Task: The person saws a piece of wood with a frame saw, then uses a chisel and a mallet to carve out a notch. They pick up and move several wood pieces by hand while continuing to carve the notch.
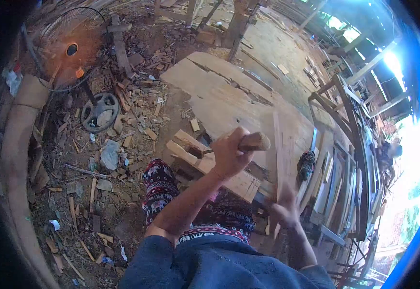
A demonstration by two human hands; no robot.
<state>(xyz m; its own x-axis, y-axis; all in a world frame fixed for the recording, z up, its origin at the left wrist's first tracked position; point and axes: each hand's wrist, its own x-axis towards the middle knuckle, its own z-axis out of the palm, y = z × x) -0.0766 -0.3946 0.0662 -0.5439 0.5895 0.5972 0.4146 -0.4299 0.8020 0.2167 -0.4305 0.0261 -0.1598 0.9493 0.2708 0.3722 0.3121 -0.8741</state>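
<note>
Head view: the left hand [231, 154] is wrapped closely around a thick wooden handle [256, 142], whose blunt end sticks out to the right of the fist. On the other side of that fist, a short dark shank [208, 151] points to the hole [195, 152] in a pale wooden beam [242, 185], which lies under the hand and reaches out to either side of it. To the right of that hand and nearer the body is the right hand [284, 209], blurred; a pale wooden streak [280, 154] stretches away beyond it, and I cannot tell how far its fingers close or whether they grip that piece.

A tilted handle could let the shank skid out of the hole, or prise a split along the grain at the beam's left end. A badly aimed blow on the handle would threaten the left knuckles, set just beside its end. Patterned trousers [159, 188] lie close below the left hand, so a slip might reach the leg; a loosely supported beam would make that likelier
</note>
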